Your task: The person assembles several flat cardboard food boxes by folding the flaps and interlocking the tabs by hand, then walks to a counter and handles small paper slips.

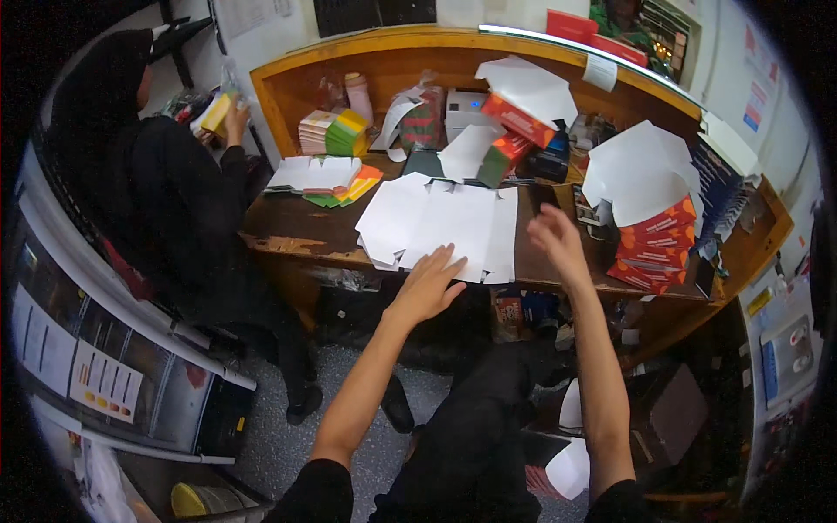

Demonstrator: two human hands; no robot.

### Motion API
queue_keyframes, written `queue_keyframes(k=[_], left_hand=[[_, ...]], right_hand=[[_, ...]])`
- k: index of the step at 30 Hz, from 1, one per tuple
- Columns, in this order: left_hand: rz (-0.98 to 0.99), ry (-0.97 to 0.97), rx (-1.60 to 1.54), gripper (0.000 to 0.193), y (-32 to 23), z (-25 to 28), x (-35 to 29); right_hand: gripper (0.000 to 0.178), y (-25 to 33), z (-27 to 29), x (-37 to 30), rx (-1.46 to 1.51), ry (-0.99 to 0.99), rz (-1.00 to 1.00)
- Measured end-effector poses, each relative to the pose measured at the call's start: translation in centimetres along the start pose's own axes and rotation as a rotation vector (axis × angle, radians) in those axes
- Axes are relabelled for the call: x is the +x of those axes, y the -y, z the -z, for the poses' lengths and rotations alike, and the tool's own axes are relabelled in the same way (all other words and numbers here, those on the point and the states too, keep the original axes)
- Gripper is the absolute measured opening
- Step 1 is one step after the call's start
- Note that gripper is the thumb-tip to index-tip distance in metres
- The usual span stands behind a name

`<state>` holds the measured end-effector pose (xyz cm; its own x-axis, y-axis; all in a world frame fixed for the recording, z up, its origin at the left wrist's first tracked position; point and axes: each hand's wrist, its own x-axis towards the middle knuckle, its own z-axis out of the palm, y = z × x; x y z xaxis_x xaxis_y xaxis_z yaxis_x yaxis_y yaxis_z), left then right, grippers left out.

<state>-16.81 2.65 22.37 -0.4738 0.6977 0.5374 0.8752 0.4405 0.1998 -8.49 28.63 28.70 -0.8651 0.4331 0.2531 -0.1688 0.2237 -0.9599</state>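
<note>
A flat, unfolded white carton blank (440, 218) with cut tabs lies at the front edge of the dark wooden desk (296, 231). My left hand (427, 283) presses on its near part, palm down with fingers spread. To the right of the blank, my right hand (558, 244) hovers with loosely bent fingers and nothing visible in it. Right of that hand, a stack of red and orange carton blanks (654, 248) leans with white insides fanned out. Behind the blank sit partly folded red and green cartons (506, 157).
Yellow-green cartons (336, 132) and more flat blanks (318, 177) lie on the desk's left. A pink bottle (358, 98) and a small white printer (466, 113) stand behind. At left, another person (148, 174) in black holds a yellow carton (215, 113). A brown box (671, 418) sits below right.
</note>
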Motion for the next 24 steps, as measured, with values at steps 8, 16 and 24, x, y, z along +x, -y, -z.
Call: queue_keyframes(k=[8, 16, 24], left_hand=[[-0.014, 0.239, -0.048, 0.033, 0.7, -1.9, 2.0], [0.121, 0.194, -0.136, 0.018, 1.0, -2.6, 2.9], [0.105, 0.038, -0.156, 0.011, 2.0, -4.4, 1.7]], right_hand=[[0.030, -11.0, 4.2, -2.2, -0.617, -0.190, 0.196], [0.018, -11.8, 3.5, -2.0, -0.823, -0.295, 0.343], [0.016, -11.9, 2.4, -2.5, -0.916, -0.301, 0.419]])
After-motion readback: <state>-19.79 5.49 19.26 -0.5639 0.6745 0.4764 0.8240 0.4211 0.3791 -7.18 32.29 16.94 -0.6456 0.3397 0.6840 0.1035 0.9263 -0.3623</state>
